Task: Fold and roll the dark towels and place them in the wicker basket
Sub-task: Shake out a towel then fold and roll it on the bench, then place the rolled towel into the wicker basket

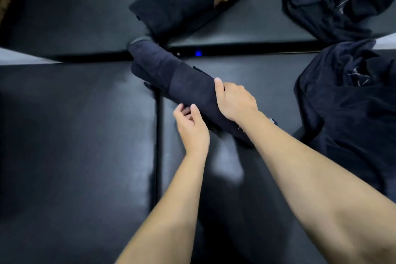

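At centre frame we see the rolled towel (pixel 171 75) lying diagonally from upper left to lower right on the black table (pixel 75 135), and our left hand (pixel 191 126) touches its lower edge with thumb and loosely curled fingers. Just right of that, our right hand (pixel 234 100) wraps over the roll's top, fingers curled round it. At the right edge, unfolded dark towels (pixel 347 96) lie heaped.

A dark navy rolled towel (pixel 171 79) was laid diagonally at centre, running from ten o'clock to four o'clock. Unfolded dark towels (pixel 347 100) were heaped at three o'clock.
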Demonstrator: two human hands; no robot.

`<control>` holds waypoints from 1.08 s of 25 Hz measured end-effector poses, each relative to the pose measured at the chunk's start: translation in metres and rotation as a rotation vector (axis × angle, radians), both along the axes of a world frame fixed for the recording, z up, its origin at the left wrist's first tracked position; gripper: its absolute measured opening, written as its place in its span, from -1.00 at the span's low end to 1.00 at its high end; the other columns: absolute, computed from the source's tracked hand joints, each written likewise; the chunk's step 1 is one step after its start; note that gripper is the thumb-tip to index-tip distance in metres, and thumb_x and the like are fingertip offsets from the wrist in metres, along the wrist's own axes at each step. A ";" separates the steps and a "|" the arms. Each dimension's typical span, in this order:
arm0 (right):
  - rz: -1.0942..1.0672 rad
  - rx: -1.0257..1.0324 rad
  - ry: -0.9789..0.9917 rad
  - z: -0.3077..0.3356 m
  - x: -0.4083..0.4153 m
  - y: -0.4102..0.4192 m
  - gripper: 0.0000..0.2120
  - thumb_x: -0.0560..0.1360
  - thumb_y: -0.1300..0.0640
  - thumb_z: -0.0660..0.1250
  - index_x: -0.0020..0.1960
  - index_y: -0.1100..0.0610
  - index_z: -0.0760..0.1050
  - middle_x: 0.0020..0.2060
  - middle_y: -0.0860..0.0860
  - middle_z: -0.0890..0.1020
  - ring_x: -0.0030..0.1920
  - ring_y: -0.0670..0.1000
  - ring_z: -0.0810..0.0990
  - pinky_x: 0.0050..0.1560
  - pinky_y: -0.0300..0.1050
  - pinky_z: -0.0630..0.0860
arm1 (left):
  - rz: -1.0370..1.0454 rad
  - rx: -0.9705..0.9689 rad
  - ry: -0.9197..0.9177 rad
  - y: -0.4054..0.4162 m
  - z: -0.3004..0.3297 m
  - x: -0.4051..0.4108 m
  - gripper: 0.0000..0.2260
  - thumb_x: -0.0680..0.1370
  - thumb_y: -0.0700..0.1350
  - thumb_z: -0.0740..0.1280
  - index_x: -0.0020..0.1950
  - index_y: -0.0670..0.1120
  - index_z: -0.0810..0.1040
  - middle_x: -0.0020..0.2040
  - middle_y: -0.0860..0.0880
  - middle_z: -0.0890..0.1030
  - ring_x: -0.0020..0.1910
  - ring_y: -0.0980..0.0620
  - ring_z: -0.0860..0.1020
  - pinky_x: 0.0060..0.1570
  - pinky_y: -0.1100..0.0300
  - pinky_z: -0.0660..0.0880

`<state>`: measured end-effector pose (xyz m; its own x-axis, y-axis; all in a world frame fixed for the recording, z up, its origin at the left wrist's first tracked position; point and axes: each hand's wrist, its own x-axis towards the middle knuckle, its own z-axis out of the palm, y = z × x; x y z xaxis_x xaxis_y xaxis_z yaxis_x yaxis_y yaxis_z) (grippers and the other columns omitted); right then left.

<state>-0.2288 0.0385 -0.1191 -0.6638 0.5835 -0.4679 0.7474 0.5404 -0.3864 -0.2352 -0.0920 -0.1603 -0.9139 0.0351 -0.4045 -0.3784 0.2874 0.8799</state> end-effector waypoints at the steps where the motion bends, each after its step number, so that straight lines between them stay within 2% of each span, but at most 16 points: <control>1: -0.051 -0.076 -0.014 -0.001 0.007 -0.003 -0.34 0.67 -0.25 -0.22 0.24 0.10 0.54 0.20 0.15 0.61 0.17 0.23 0.54 0.08 0.09 0.39 | -0.026 0.027 -0.103 -0.001 0.000 0.003 -0.52 0.61 0.21 0.21 0.36 -0.11 0.42 0.22 -0.11 0.59 0.09 0.02 0.61 0.24 0.03 0.53; 3: -0.198 -0.258 -0.031 -0.003 0.019 -0.007 -0.28 0.66 -0.29 -0.20 0.38 0.15 0.49 0.32 0.16 0.55 0.30 0.21 0.50 0.22 0.09 0.38 | -0.086 0.056 -0.231 -0.006 0.006 0.005 -0.32 0.45 0.45 0.16 0.27 -0.06 0.52 0.18 -0.12 0.66 0.13 -0.05 0.64 0.27 -0.05 0.54; 4: -0.267 -0.341 -0.038 -0.004 0.024 -0.010 -0.26 0.66 -0.31 -0.20 0.46 0.18 0.43 0.40 0.17 0.50 0.38 0.20 0.46 0.33 0.08 0.36 | -0.113 0.087 -0.272 -0.008 0.012 0.004 -0.28 0.40 0.50 0.17 0.23 -0.06 0.55 0.16 -0.09 0.68 0.11 0.00 0.65 0.26 -0.02 0.55; 6: -0.345 -0.441 -0.042 -0.009 0.031 -0.019 -0.24 0.66 -0.30 -0.19 0.54 0.22 0.32 0.50 0.17 0.40 0.48 0.18 0.38 0.46 0.06 0.27 | -0.166 0.158 -0.367 -0.015 0.025 0.001 -0.30 0.44 0.50 0.21 0.21 -0.06 0.59 0.11 -0.01 0.72 0.11 0.05 0.67 0.25 -0.01 0.57; 9: -0.383 -0.576 -0.020 -0.012 0.041 -0.042 -0.23 0.66 -0.32 -0.19 0.54 0.22 0.33 0.48 0.15 0.43 0.48 0.16 0.40 0.49 0.07 0.28 | -0.164 0.252 -0.555 -0.033 0.040 0.004 -0.41 0.53 0.40 0.25 0.23 -0.06 0.63 0.06 -0.03 0.74 0.06 0.00 0.71 0.15 0.03 0.62; 12: -0.282 -0.583 -0.035 -0.010 0.055 -0.061 -0.22 0.65 -0.32 -0.19 0.48 0.22 0.42 0.42 0.17 0.49 0.42 0.16 0.46 0.46 0.07 0.33 | -0.191 0.368 -0.666 -0.063 0.041 0.018 -0.31 0.38 0.38 0.43 0.32 -0.08 0.62 0.18 -0.11 0.70 0.18 -0.08 0.67 0.32 -0.04 0.52; 14: -0.188 -0.461 -0.016 -0.004 0.066 -0.075 -0.25 0.67 -0.28 -0.21 0.41 0.20 0.48 0.37 0.17 0.52 0.37 0.18 0.49 0.39 0.06 0.37 | -0.193 0.411 -0.663 -0.080 0.045 0.027 -0.29 0.36 0.32 0.51 0.36 -0.09 0.59 0.22 -0.14 0.68 0.22 -0.11 0.65 0.35 -0.07 0.49; 17: -0.144 -0.386 0.158 0.017 0.080 -0.099 -0.37 0.68 -0.23 -0.21 0.27 0.14 0.47 0.23 0.07 0.56 0.25 0.13 0.51 0.24 0.07 0.40 | -0.170 0.446 -0.581 -0.096 0.056 0.036 -0.29 0.35 0.26 0.56 0.38 -0.10 0.57 0.22 -0.15 0.68 0.22 -0.14 0.65 0.34 -0.10 0.50; 19: -0.192 -0.480 0.270 0.037 0.086 -0.112 -0.47 0.70 -0.22 -0.13 0.22 0.13 0.44 0.12 0.00 0.57 0.18 0.07 0.52 0.12 -0.01 0.36 | -0.156 0.451 -0.513 -0.105 0.075 0.042 -0.37 0.40 0.21 0.52 0.36 -0.12 0.58 0.20 -0.16 0.69 0.20 -0.15 0.66 0.31 -0.11 0.52; 22: -0.255 -0.776 0.347 0.068 0.094 -0.130 -0.45 0.59 -0.38 0.09 0.30 0.02 0.45 0.16 -0.12 0.60 0.17 -0.08 0.58 0.20 -0.08 0.46 | -0.097 0.452 -0.434 -0.118 0.101 0.050 -0.49 0.53 0.17 0.44 0.34 -0.13 0.59 0.16 -0.16 0.70 0.15 -0.14 0.68 0.22 -0.07 0.57; 25: -0.204 -0.876 0.359 0.085 0.102 -0.143 -0.30 0.33 -0.53 0.31 0.29 -0.09 0.48 0.16 -0.14 0.66 0.15 -0.11 0.66 0.28 0.01 0.56 | -0.102 0.437 -0.378 -0.134 0.126 0.062 -0.34 0.45 0.37 0.40 0.34 -0.10 0.59 0.15 -0.12 0.71 0.14 -0.10 0.69 0.22 -0.04 0.58; 27: -0.153 -0.891 0.374 0.098 0.109 -0.151 -0.33 0.36 -0.49 0.35 0.29 -0.09 0.49 0.15 -0.14 0.68 0.13 -0.11 0.68 0.26 0.02 0.58 | -0.083 0.391 -0.320 -0.143 0.142 0.072 -0.31 0.44 0.46 0.30 0.30 -0.05 0.61 0.10 -0.07 0.73 0.09 -0.03 0.71 0.15 0.03 0.60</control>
